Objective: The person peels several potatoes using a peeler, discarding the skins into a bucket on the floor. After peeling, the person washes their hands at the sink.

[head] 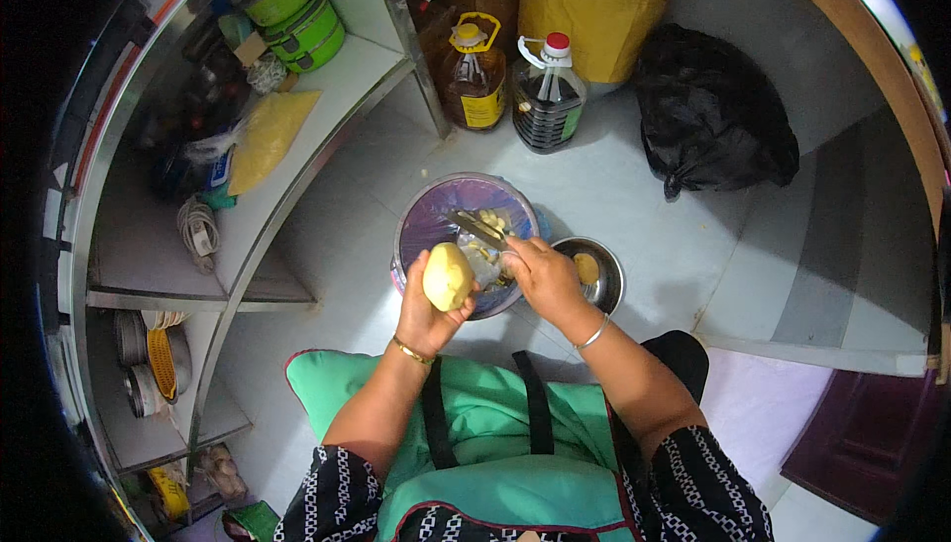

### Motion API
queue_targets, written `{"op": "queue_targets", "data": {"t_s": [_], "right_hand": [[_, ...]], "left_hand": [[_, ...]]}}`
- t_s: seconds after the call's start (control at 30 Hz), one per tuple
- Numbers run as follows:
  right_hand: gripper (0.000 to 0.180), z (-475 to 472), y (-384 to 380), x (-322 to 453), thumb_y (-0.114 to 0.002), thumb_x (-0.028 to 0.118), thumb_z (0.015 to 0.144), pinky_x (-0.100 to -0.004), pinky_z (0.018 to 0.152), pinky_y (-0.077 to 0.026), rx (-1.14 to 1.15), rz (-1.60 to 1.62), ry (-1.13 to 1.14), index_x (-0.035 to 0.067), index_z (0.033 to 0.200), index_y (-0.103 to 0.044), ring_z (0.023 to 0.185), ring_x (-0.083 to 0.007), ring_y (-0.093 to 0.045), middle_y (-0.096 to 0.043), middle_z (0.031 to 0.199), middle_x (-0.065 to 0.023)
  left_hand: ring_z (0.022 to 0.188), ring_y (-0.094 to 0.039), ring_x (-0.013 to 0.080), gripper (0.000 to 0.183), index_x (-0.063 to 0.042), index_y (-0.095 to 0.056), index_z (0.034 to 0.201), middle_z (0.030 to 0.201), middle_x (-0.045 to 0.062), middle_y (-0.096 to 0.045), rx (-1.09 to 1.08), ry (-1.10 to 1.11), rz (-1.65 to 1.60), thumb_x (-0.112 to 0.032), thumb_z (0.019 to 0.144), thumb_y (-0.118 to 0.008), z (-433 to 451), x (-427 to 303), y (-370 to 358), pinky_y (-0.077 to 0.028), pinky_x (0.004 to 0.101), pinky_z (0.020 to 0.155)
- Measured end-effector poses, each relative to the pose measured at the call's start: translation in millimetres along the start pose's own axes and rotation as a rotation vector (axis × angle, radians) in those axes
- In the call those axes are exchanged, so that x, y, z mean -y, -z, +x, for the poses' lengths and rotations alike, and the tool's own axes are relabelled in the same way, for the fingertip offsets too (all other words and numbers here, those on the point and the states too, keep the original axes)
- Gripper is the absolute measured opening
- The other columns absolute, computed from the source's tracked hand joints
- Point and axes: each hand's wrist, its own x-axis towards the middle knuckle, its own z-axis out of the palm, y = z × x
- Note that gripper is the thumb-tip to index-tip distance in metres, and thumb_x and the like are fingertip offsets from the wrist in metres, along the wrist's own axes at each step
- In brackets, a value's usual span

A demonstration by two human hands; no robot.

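My left hand (429, 319) grips a peeled potato (447, 274), pale yellow and smooth. In my right hand (546, 274) is a metal-bladed tool (479, 228), a knife or a peeler; its handle is hidden in my fingers. The blade points up and to the left, apart from the potato. Both hands are above the near side of a round purple bin (423, 204) lined with clear plastic. Peelings (492, 222) and scraps lie inside it. Right of the bin, partly behind my right hand, a steel bowl (613, 274) holds a potato (586, 268).
Two large bottles, one with amber liquid (475, 81) and one with dark liquid (550, 96), stand at the back. A yellow sack (594, 14) and a tied black plastic bag (713, 111) are farther right. Curved metal-edged shelves (297, 185) hold green containers (304, 33) on the left.
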Motion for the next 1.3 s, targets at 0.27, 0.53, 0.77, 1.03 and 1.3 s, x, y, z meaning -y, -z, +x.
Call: {"op": "queue_targets", "data": {"t_s": [0.27, 0.53, 0.77, 1.03, 1.3], "right_hand": [[0.030, -7, -6, 22, -0.061, 0.024, 0.086, -0.0366, 0.066, -0.050, -0.013, 0.051, 0.161, 0.003, 0.107, -0.061, 0.078, -0.0294, -0.062, -0.061, 0.089, -0.0139], [0.025, 2, -2, -7, -0.053, 0.023, 0.093, -0.0328, 0.060, -0.048, 0.315, 0.397, -0.485, 0.000, 0.091, -0.063, 0.064, -0.0224, -0.062, -0.062, 0.072, -0.0119], [0.037, -15, -4, 27, -0.063, 0.029, 0.085, -0.0376, 0.069, -0.050, -0.043, 0.018, 0.203, 0.006, 0.114, -0.058, 0.083, -0.0272, -0.061, -0.059, 0.092, -0.0108], [0.039, -18, -1, 30, -0.065, 0.028, 0.081, -0.0366, 0.071, -0.049, -0.018, -0.164, 0.317, 0.008, 0.114, -0.058, 0.083, -0.0261, -0.058, -0.056, 0.091, -0.0080], [0.038, -12, 1, 25, -0.068, 0.023, 0.079, -0.0381, 0.070, -0.048, -0.022, -0.034, 0.260, 0.005, 0.111, -0.059, 0.079, -0.0291, -0.058, -0.057, 0.087, -0.0112]], "left_hand": [[0.079, -0.062, 0.0196, 0.044, -0.013, -0.057, 0.110, 0.096, 0.006, -0.064, -0.010, -0.041, 0.046, -0.051, 0.092, -0.043, -1, -4, 5, -0.050, 0.0285, 0.061], [0.086, -0.062, 0.0224, 0.051, -0.011, -0.055, 0.115, 0.105, 0.012, -0.063, 0.035, -0.025, 0.137, -0.054, 0.094, -0.037, -12, -12, 0, -0.049, 0.0316, 0.068], [0.103, -0.059, 0.0289, 0.053, -0.008, -0.054, 0.119, 0.111, 0.014, -0.061, 0.070, -0.129, -0.015, -0.051, 0.092, -0.040, -1, -14, -7, -0.048, 0.0396, 0.088], [0.098, -0.060, 0.0286, 0.043, -0.007, -0.059, 0.106, 0.103, 0.012, -0.062, 0.078, -0.037, -0.135, -0.045, 0.087, -0.054, 10, -11, 1, -0.051, 0.0407, 0.084], [0.094, -0.061, 0.0258, 0.043, -0.008, -0.058, 0.107, 0.102, 0.011, -0.062, 0.014, -0.066, -0.077, -0.046, 0.089, -0.051, 8, -10, -2, -0.052, 0.0383, 0.082]]}}
